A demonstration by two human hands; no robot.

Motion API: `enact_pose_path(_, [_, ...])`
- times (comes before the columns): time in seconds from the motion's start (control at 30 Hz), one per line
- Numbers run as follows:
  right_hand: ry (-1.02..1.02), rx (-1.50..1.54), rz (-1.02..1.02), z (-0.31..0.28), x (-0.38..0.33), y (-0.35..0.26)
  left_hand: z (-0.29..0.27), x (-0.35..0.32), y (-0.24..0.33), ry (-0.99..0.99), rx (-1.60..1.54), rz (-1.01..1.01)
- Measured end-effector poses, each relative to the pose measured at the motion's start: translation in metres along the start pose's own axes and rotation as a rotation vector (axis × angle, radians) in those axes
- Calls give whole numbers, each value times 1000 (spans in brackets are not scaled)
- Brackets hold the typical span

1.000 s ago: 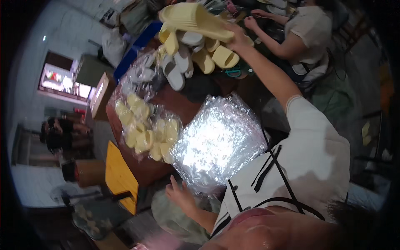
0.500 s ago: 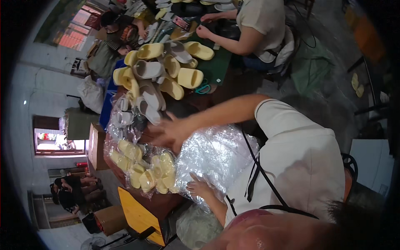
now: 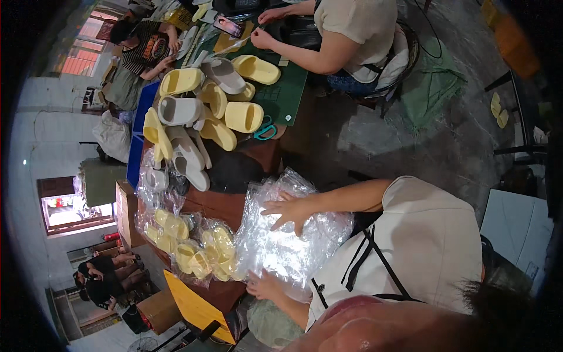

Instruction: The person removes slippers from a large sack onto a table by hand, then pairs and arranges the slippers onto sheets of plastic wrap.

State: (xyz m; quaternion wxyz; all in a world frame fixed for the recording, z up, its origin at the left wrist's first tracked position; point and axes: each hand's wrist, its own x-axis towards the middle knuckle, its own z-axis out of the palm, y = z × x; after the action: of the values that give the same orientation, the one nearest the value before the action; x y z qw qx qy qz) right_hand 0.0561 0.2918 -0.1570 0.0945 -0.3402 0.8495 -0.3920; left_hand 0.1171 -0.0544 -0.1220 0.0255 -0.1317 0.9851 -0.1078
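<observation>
Slippers half bagged, a heap left loose

Bags first: the stack of clear plastic bags (image 3: 293,240) lies on the near end of the counter (image 3: 220,202), right in front of me. My right hand (image 3: 288,209) lies flat on top of it with the fingers (image 3: 274,206) spread apart, pressing the crinkled film down and clamped on nothing. My left hand (image 3: 265,286) is at the near edge of the same stack; its fingers curl against the plastic, but I cannot tell whether they have a sheet pinched or only rest there.

Done, as far as I can judge: just beside the stack, to its left, sit the bagged yellow slippers (image 3: 202,252), several pairs already sealed in film, and further along a bagged grey pair (image 3: 155,179).

Left to do: the loose slippers (image 3: 205,111), yellow and grey, are heaped at the far end of the counter, well apart from my hands, with none in a bag. That pile looks at least as big as the finished lot, so I'd put the work somewhere near the middle. A pair of teal scissors (image 3: 265,130) lies at the edge of the green mat (image 3: 287,94), where another person's hands (image 3: 264,38) are busy
</observation>
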Motion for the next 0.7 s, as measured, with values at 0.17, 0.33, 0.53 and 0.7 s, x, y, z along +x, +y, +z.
enact_pose_path(0.17, [56,21,-5,0,1,4,-2,-2,-24,-199,-664,-193])
enact_pose_path(0.33, [117,52,-27,9,0,8,-3,21,68,-254,-693,-181])
enact_pose_path(0.53, [122,79,14,-7,-14,9,20,0,-4,-363,-760,-150])
enact_pose_path(0.7, [133,143,31,-11,-19,15,30,13,26,-459,-806,-108])
